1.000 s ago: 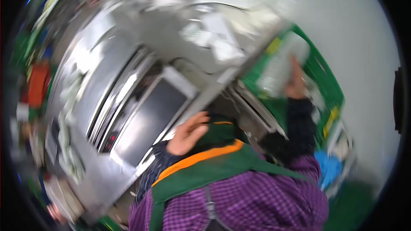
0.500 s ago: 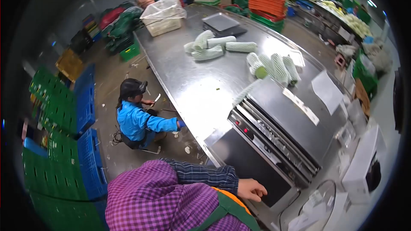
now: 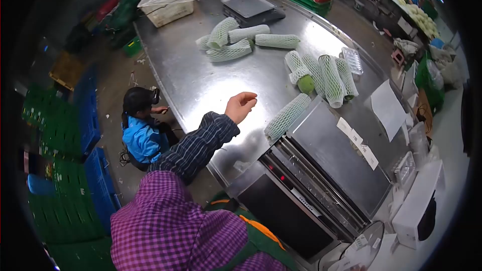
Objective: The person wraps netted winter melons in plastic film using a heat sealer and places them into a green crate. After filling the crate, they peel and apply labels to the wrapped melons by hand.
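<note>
Netted cucumber point(image 3: 287, 116) lies just beside left grip point(image 3: 240, 106).

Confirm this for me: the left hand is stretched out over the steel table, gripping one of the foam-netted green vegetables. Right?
Not quite. In the head view the left hand is stretched out over the shiny steel table, but it is empty, fingers loosely curled. The nearest white-foam-netted green vegetable lies apart from it, against the grey metal sealing machine.
</note>
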`<action>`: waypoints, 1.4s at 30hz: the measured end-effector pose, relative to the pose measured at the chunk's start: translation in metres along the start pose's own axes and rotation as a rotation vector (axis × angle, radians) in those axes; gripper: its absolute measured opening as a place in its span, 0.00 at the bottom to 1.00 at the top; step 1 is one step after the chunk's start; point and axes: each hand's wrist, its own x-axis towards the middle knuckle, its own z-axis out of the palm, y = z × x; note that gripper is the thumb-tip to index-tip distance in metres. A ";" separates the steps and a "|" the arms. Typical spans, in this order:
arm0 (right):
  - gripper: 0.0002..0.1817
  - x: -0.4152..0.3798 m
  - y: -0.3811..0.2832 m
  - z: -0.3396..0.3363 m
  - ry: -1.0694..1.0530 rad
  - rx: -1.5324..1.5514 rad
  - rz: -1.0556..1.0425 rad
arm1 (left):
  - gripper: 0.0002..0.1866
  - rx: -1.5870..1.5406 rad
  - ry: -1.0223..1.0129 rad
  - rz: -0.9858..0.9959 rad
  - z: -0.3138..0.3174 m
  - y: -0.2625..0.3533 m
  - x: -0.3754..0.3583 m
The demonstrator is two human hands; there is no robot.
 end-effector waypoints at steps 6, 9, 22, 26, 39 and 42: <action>0.19 -0.100 -0.157 0.027 -0.896 0.487 0.029 | 0.29 0.063 -0.048 -0.209 0.032 -0.069 0.129; 0.16 -0.151 -0.196 0.028 -1.014 0.593 0.484 | 0.42 0.037 -0.022 -0.373 0.087 -0.077 0.187; 0.10 -0.195 -0.193 0.052 -1.050 0.504 0.489 | 0.58 0.267 0.119 -0.425 0.206 -0.045 0.226; 0.11 -0.185 -0.199 0.047 -1.063 0.516 0.482 | 0.29 -0.728 -0.247 -0.379 0.153 -0.053 0.222; 0.49 -0.022 -0.339 0.130 -1.572 1.528 0.506 | 0.26 -1.123 -1.049 -0.852 -0.010 0.070 -0.094; 0.53 -0.027 -0.338 0.122 -1.674 1.485 0.447 | 0.27 -0.913 -1.110 -0.737 -0.016 0.111 -0.141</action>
